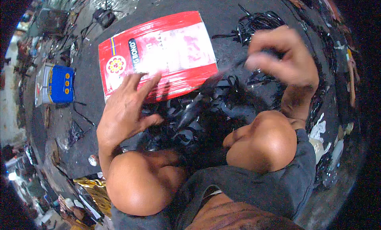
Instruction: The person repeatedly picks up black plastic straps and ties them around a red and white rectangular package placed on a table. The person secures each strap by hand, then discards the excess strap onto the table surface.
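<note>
Red tin [166, 51] lies with black strips [188, 113] before it. Over its near edge we spread our left hand [125, 109], gripping nothing; beside it our right hand [289, 57] curls (too blurred to tell its hold). Steady pressing probably helps us.

a flat red and white panel [174, 47] lies printed face up, slightly turned so its right end sits farther off than its left. its surface is glossy, with glare washing out the middle; a yellow flower badge and a narrow blue and yellow stripe mark the left end. loose black strips [189, 135], shiny and curled, lie heaped along its near edge. a tangled black bundle [258, 21] lies beyond its right end, apart from it.
</note>
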